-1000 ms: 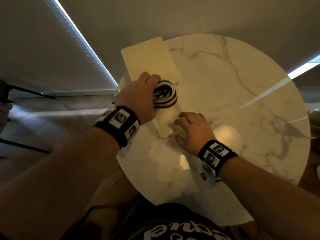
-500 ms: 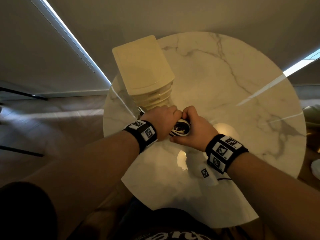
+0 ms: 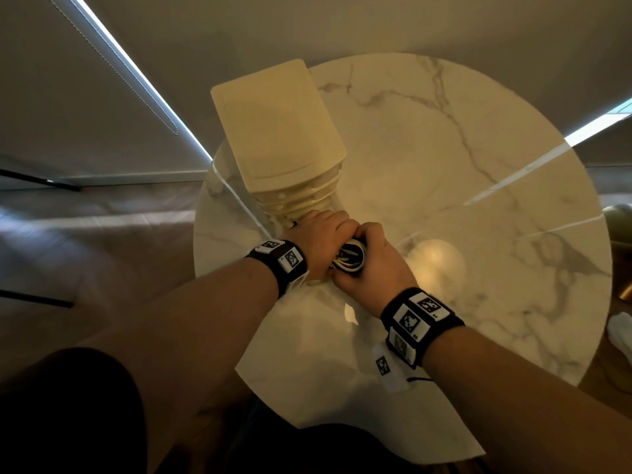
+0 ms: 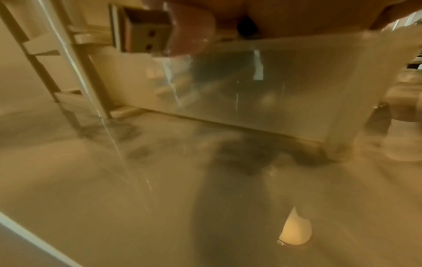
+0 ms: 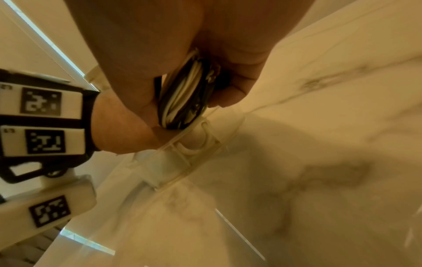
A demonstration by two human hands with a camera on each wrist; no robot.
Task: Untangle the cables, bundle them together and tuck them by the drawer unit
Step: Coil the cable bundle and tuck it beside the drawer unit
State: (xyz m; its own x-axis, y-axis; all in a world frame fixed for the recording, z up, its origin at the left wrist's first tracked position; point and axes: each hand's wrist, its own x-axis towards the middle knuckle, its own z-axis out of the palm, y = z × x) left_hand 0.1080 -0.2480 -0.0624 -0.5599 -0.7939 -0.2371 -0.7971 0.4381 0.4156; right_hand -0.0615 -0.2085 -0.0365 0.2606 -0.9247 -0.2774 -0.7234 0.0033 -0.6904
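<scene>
A coiled bundle of black and white cables (image 3: 350, 258) sits squeezed between both hands just in front of the cream drawer unit (image 3: 277, 131). My left hand (image 3: 316, 239) grips its left side and my right hand (image 3: 376, 265) grips its right side. In the right wrist view the cable bundle (image 5: 186, 94) stands on edge above the front lip of a translucent drawer (image 5: 189, 150). The left wrist view shows a USB plug (image 4: 146, 38) sticking out beside a fingertip (image 4: 191, 30), with the pulled-out drawer (image 4: 274, 86) below it. Most of the coil is hidden by my fingers.
The unit stands at the left rear of a round marble table (image 3: 478, 165). The table edge runs close on the left, with wooden floor and dark furniture legs (image 3: 37, 297) beyond. A white object (image 3: 620, 333) lies off the table at the right.
My left hand has carried the bundle down from beside the unit's top to its base. My right hand left the table and took hold of the bundle's other side.
</scene>
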